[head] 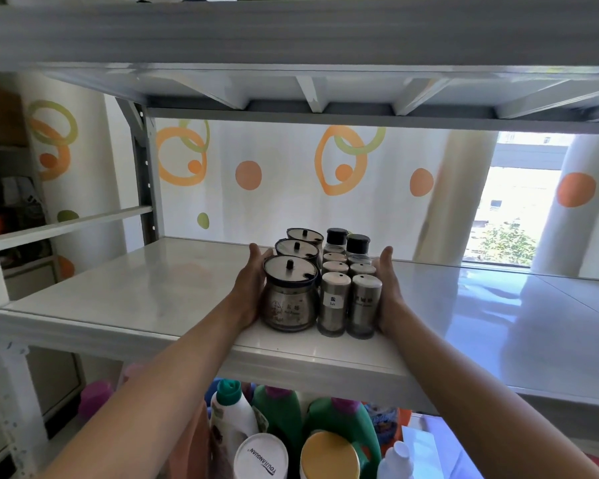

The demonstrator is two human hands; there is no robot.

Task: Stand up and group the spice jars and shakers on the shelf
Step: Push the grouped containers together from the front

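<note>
**Entry: spice group, centre of frame**

**Location:** on the white shelf [135, 288], near its front edge.

**Contents:**
- 3 lidded jars [290, 295] in 1 file on the left of the group, running front to back.
- 6 steel shakers [334, 302], as far as can be counted, in 2 files just right of the jars.
- 2 black-capped bottles [337, 238] at the back of those files.

**Condition:** every piece is upright and none lies on its side. Pieces stand touching or just beside one another.

**Hands:**
- The left hand [253, 288] lies flat against the left side of the jars, fingers straight and together.
- The right hand [388, 288] lies flat against the right side of the shakers, fingers straight and pointing toward the back.
- Neither hand curls round or pinches anything. Both palms bracket the group.

**Step in hand:** judged to be the last squaring-up, pressing the files together. Standing up appears finished, and grouping is close to done.

**Next move calls for:**
- Light, even inward pressure.
- Both palms then drawn straight out sideways, so the tall, narrow shakers are not dragged or tipped.
- The front row sits near the edge, so a small push toward the back may be prudent.

**Surroundings:** detergent bottles [281, 413] stand below the shelf at lower centre. A curtain [284, 181] with orange rings hangs behind. A window [519, 202] shows at right.
</note>
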